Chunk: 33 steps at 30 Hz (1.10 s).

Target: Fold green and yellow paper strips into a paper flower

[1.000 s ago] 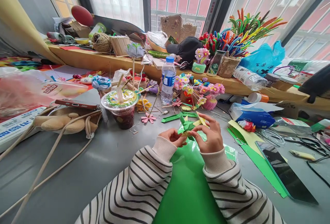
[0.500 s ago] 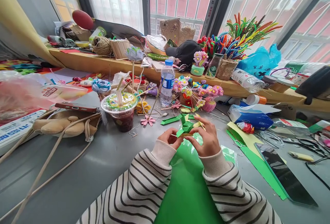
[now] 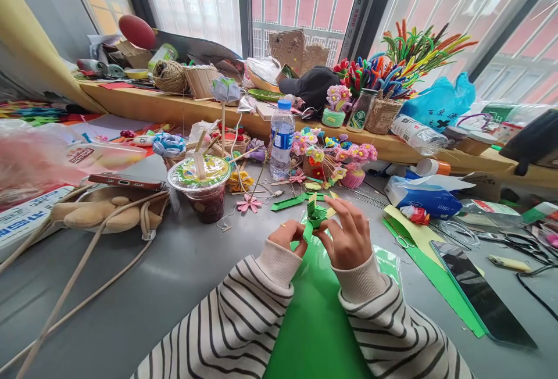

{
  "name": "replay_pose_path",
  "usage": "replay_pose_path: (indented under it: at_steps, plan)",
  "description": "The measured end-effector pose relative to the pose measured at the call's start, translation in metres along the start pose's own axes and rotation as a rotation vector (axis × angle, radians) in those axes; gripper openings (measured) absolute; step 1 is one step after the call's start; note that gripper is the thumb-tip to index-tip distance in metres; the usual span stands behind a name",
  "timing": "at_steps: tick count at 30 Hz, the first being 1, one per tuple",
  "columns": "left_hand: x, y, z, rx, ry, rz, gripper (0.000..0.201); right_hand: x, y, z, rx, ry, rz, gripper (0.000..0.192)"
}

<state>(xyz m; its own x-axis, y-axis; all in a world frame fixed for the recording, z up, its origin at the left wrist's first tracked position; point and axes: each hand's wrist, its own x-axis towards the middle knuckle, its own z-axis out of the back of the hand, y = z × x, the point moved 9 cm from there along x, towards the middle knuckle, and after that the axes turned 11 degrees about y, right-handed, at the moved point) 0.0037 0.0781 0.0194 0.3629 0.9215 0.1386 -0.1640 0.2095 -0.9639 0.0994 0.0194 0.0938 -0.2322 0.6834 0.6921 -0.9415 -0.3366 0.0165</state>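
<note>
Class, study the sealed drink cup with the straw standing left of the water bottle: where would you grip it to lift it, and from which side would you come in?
Grip the drink cup round its clear side wall, just under the wide lid rim. Probably come from the near, front side: the cup stands upright, the straw blocks a grasp from above, and craft flowers crowd its back and right.

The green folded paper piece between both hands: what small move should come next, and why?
Probably press the next fold flat. The left hand and right hand both pinch the green folded paper piece just above the green sheet, and its strips stand up loose and unflattened, so a firm crease seems the likely step.
</note>
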Motion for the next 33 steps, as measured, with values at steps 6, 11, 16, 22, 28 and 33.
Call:
replay_pose_path:
  at_steps: [6,11,16,22,28,33]
  plan:
    - [0.001,-0.001,0.0,-0.023,0.005,0.004,0.007,0.004,-0.005,0.001,-0.005,0.045,0.087,0.006]
    - [0.005,0.021,-0.002,-0.369,0.029,0.157,0.026,0.008,-0.023,0.0,0.232,0.068,0.078,0.014]
    - [0.006,0.022,-0.005,-0.501,0.058,0.231,0.037,0.009,-0.035,-0.007,0.358,0.103,0.011,0.016]
    - [0.006,0.021,-0.015,-0.517,0.121,0.251,0.041,0.004,-0.045,-0.014,0.466,0.072,-0.076,0.009]
    - [0.001,0.031,-0.029,-0.554,0.215,0.406,0.042,0.001,-0.042,-0.016,0.525,0.036,-0.141,0.006]
    - [0.001,0.025,-0.032,-0.599,0.258,0.359,0.047,0.0,-0.036,-0.02,0.516,0.057,-0.113,0.008]
